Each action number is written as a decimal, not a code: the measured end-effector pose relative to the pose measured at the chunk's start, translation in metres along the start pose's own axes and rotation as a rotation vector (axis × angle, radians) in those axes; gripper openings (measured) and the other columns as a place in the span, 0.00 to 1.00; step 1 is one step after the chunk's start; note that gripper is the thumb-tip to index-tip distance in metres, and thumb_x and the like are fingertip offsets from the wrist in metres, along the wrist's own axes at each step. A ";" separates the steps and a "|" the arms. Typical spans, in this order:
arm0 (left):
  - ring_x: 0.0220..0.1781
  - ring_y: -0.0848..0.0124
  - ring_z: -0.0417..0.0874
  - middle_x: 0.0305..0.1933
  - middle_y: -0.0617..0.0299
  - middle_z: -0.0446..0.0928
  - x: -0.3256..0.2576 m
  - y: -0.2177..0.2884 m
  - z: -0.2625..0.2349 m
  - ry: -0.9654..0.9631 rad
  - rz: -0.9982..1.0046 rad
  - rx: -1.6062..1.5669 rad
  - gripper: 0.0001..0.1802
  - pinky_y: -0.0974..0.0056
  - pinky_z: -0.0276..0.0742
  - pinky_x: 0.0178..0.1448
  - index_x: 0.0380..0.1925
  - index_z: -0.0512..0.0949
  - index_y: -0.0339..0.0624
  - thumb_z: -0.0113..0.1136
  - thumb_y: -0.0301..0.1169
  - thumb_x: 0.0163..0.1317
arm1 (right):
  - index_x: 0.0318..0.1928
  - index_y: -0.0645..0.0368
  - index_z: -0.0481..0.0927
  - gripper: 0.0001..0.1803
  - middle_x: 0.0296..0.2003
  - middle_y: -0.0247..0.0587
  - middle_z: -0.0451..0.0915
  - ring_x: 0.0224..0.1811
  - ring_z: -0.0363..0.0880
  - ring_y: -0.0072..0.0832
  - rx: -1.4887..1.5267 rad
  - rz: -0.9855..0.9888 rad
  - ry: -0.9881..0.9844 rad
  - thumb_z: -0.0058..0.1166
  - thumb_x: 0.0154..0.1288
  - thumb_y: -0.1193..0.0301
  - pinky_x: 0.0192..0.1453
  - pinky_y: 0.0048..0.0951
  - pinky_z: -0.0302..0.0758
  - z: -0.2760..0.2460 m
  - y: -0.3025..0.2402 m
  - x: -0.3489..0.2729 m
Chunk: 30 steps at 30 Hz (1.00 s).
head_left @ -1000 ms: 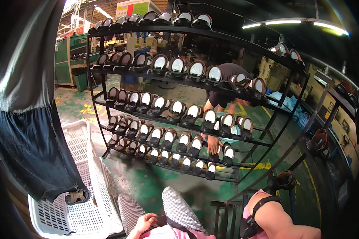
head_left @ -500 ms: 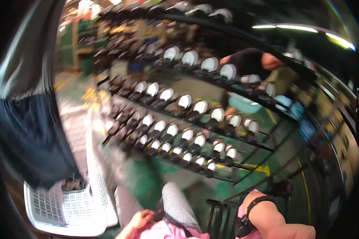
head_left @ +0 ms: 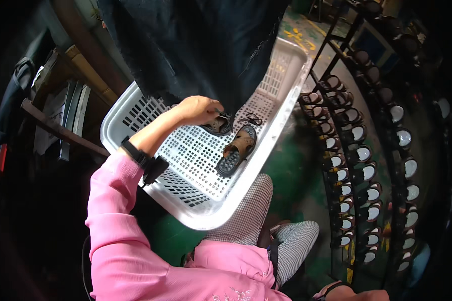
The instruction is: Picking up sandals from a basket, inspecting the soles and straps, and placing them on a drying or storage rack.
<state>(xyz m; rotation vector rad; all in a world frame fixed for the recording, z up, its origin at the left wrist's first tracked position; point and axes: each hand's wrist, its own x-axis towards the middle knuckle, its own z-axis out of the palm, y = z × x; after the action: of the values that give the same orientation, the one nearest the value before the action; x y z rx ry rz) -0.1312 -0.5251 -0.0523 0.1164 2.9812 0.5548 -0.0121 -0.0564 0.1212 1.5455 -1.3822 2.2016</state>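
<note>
My left hand, in a pink sleeve with a black device at the wrist, reaches into a white plastic basket. Its fingers curl closed at the upper edge of a brown sandal, which the hand partly covers. A second brown sandal with a dark sole lies on the basket floor, nearer me and to the right. Beyond it is a small dark strappy piece. Of my right arm, only a black-banded wrist and some bare skin show at the lower edge; its fingers are out of sight.
Dark cloth hangs over the far side of the basket. To the right, a dark rack carries rows of shoes with pale insides. My checked trouser legs are just below the basket. Boards lean at the left.
The view has swung left from the rack to the basket. My left hand has gone from my lap into the basket, onto a sandal. The right arm now shows less.
</note>
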 end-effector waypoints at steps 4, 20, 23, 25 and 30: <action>0.37 0.53 0.82 0.33 0.49 0.80 0.059 -0.145 0.083 -0.064 -0.288 0.118 0.13 0.55 0.76 0.41 0.34 0.82 0.42 0.54 0.35 0.53 | 0.28 0.57 0.70 0.15 0.28 0.45 0.75 0.18 0.72 0.34 -0.129 0.117 0.263 0.49 0.63 0.59 0.18 0.28 0.70 -0.002 0.084 0.001; 0.41 0.54 0.83 0.38 0.46 0.81 0.079 -0.155 0.222 0.075 -0.812 -0.534 0.16 0.57 0.78 0.47 0.38 0.77 0.36 0.63 0.32 0.49 | 0.40 0.66 0.72 0.13 0.21 0.37 0.74 0.20 0.72 0.21 -0.450 0.914 0.365 0.51 0.52 0.84 0.26 0.20 0.71 -0.052 0.209 -0.079; 0.32 0.61 0.83 0.39 0.51 0.78 0.052 -0.101 0.157 0.296 -0.888 -1.442 0.11 0.59 0.84 0.37 0.46 0.68 0.36 0.53 0.23 0.64 | 0.42 0.67 0.76 0.16 0.25 0.37 0.79 0.25 0.77 0.19 -0.190 0.974 0.326 0.55 0.50 0.87 0.30 0.19 0.73 -0.026 0.212 -0.080; 0.39 0.62 0.84 0.41 0.54 0.79 0.027 -0.054 0.109 0.365 -0.702 -1.526 0.12 0.58 0.83 0.43 0.48 0.69 0.36 0.51 0.29 0.66 | 0.45 0.66 0.76 0.16 0.27 0.37 0.80 0.27 0.78 0.18 -0.140 0.959 0.208 0.57 0.52 0.85 0.31 0.17 0.73 -0.008 0.217 -0.078; 0.47 0.64 0.83 0.48 0.53 0.78 -0.025 0.079 0.029 0.501 -0.356 -1.750 0.17 0.59 0.83 0.48 0.52 0.66 0.37 0.52 0.31 0.66 | 0.60 0.63 0.66 0.35 0.50 0.46 0.76 0.50 0.78 0.29 -0.250 0.868 0.053 0.65 0.49 0.78 0.44 0.28 0.77 0.040 0.228 -0.069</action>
<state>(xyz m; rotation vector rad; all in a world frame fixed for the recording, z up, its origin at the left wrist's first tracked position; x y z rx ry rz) -0.0990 -0.4441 -0.0480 -0.7090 1.5979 2.9029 -0.0774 -0.1911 -0.0687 0.8610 -2.5286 2.2642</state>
